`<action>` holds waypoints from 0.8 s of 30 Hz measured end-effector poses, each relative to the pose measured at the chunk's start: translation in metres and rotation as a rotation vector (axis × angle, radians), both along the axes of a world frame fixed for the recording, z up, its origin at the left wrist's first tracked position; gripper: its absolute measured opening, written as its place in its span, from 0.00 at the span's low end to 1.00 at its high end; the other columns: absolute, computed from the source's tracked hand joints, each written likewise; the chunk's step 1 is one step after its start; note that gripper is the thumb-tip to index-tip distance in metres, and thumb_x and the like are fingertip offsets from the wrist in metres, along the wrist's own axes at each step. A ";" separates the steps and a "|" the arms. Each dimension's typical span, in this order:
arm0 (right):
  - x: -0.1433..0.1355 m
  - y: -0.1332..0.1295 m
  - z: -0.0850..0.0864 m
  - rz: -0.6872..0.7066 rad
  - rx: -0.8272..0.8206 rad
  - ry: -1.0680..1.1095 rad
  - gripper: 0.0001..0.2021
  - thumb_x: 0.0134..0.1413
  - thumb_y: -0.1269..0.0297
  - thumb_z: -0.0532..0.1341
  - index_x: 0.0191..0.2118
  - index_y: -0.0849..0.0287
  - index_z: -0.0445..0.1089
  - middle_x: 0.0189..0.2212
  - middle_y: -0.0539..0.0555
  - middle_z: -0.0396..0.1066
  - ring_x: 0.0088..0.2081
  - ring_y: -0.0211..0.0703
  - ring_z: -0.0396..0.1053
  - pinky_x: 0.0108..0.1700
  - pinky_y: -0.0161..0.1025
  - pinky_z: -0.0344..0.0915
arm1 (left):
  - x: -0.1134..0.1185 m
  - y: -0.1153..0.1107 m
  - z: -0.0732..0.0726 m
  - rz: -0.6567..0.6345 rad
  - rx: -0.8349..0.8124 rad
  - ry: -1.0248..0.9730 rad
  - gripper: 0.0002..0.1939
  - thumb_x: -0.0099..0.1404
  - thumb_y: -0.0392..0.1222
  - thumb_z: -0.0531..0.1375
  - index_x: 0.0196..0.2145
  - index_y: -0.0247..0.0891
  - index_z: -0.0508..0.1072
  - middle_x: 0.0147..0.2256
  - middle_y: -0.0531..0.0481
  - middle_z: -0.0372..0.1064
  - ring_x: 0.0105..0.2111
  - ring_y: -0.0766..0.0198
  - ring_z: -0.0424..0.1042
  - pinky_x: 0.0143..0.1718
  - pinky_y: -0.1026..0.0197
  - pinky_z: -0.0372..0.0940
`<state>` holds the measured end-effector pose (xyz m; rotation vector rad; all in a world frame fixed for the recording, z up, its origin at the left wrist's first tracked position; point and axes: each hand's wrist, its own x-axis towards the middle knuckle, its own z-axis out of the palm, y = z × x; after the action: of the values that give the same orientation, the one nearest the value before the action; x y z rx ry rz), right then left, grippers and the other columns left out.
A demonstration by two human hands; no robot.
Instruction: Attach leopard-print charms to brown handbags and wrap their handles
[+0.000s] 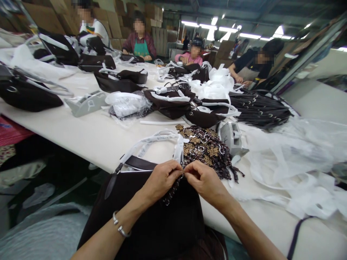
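Note:
A dark brown handbag rests against the table edge in front of me, its zip top facing up and its handles wrapped in white film. At the right base of the handle, my left hand pinches a small metal ring of a dark beaded bag charm, which hangs down over the bag's front. My right hand meets it there, thumb and finger closed at the same ring; the fingertips partly hide it. Beyond my right hand lies a heap of bead charms with gold-brown flower shapes and metal rings.
Grey tape dispensers stand on the white table. Several dark bags with wrapped handles lie across it. A bundle of black straps and loose white wrapping are to the right. Several people work around the far side.

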<state>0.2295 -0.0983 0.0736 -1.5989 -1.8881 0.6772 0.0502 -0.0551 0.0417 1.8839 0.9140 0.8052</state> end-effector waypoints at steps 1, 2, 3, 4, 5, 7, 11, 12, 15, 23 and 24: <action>0.003 0.000 0.001 0.028 -0.022 -0.022 0.05 0.55 0.73 0.60 0.33 0.57 0.71 0.30 0.49 0.71 0.32 0.38 0.68 0.36 0.34 0.62 | 0.000 0.001 0.001 -0.012 -0.012 -0.004 0.07 0.66 0.37 0.56 0.32 0.38 0.73 0.30 0.53 0.70 0.33 0.65 0.69 0.39 0.65 0.62; 0.006 -0.001 0.002 0.065 -0.040 -0.059 0.06 0.56 0.74 0.60 0.34 0.56 0.72 0.31 0.49 0.72 0.33 0.38 0.69 0.37 0.34 0.62 | 0.000 0.001 0.002 -0.020 -0.038 -0.007 0.07 0.66 0.37 0.56 0.31 0.38 0.72 0.29 0.54 0.69 0.32 0.66 0.68 0.38 0.65 0.62; 0.008 -0.002 0.003 0.103 -0.051 -0.111 0.07 0.56 0.74 0.59 0.34 0.56 0.73 0.32 0.49 0.72 0.35 0.38 0.69 0.38 0.34 0.62 | 0.000 0.002 0.003 -0.021 -0.071 -0.007 0.07 0.67 0.37 0.56 0.31 0.38 0.72 0.28 0.54 0.68 0.30 0.66 0.66 0.36 0.66 0.61; 0.010 -0.003 0.004 0.139 -0.059 -0.177 0.09 0.57 0.75 0.59 0.35 0.56 0.74 0.32 0.50 0.72 0.35 0.39 0.70 0.39 0.34 0.62 | 0.001 0.002 0.003 -0.022 -0.107 -0.007 0.07 0.67 0.38 0.56 0.32 0.38 0.72 0.27 0.55 0.67 0.29 0.67 0.65 0.34 0.66 0.61; 0.012 -0.005 0.005 0.166 -0.067 -0.254 0.10 0.58 0.76 0.58 0.35 0.56 0.74 0.32 0.50 0.72 0.35 0.39 0.70 0.38 0.34 0.62 | 0.001 0.002 0.003 -0.026 -0.144 -0.006 0.07 0.67 0.40 0.56 0.33 0.38 0.72 0.26 0.56 0.65 0.27 0.68 0.64 0.32 0.67 0.60; 0.015 -0.008 0.006 0.181 -0.086 -0.415 0.11 0.59 0.75 0.56 0.34 0.57 0.75 0.30 0.51 0.72 0.32 0.39 0.70 0.34 0.35 0.61 | 0.002 0.002 0.001 -0.041 -0.211 -0.014 0.08 0.68 0.42 0.55 0.34 0.38 0.71 0.24 0.57 0.63 0.25 0.69 0.63 0.29 0.67 0.59; 0.027 -0.014 0.011 0.121 -0.071 -0.505 0.09 0.62 0.68 0.58 0.32 0.56 0.74 0.29 0.52 0.71 0.30 0.41 0.69 0.33 0.37 0.61 | 0.002 0.001 -0.005 -0.039 -0.285 -0.052 0.08 0.68 0.43 0.55 0.33 0.38 0.70 0.24 0.58 0.62 0.22 0.70 0.61 0.26 0.68 0.57; 0.031 -0.015 0.013 0.092 -0.052 -0.443 0.09 0.62 0.67 0.58 0.32 0.56 0.74 0.30 0.52 0.72 0.32 0.42 0.70 0.35 0.38 0.62 | 0.002 0.001 -0.006 -0.028 -0.301 -0.062 0.09 0.68 0.44 0.55 0.33 0.38 0.70 0.24 0.58 0.62 0.22 0.71 0.61 0.25 0.68 0.57; 0.038 -0.017 0.013 -0.053 -0.015 -0.129 0.07 0.59 0.66 0.60 0.31 0.57 0.73 0.31 0.52 0.72 0.32 0.40 0.70 0.37 0.38 0.66 | 0.003 0.002 -0.009 0.005 -0.372 -0.093 0.09 0.67 0.46 0.57 0.33 0.37 0.70 0.23 0.58 0.61 0.21 0.71 0.60 0.23 0.69 0.56; -0.006 -0.006 -0.012 -0.304 -0.276 1.161 0.12 0.46 0.56 0.72 0.33 0.58 0.74 0.39 0.54 0.76 0.41 0.46 0.76 0.33 0.37 0.76 | 0.004 0.003 -0.008 0.068 -0.467 -0.180 0.15 0.65 0.52 0.59 0.35 0.36 0.71 0.19 0.59 0.61 0.18 0.71 0.61 0.20 0.70 0.56; -0.010 -0.004 -0.016 -0.305 -0.306 1.231 0.13 0.45 0.56 0.72 0.34 0.58 0.75 0.35 0.53 0.77 0.37 0.43 0.76 0.33 0.37 0.76 | 0.003 0.002 -0.007 0.076 -0.476 -0.190 0.15 0.65 0.53 0.59 0.35 0.36 0.71 0.19 0.59 0.60 0.18 0.71 0.61 0.20 0.70 0.57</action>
<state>0.2193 -0.1022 0.0577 -1.0997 -0.6473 1.4101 0.0531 -0.0528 0.0345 1.3446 0.9625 0.7207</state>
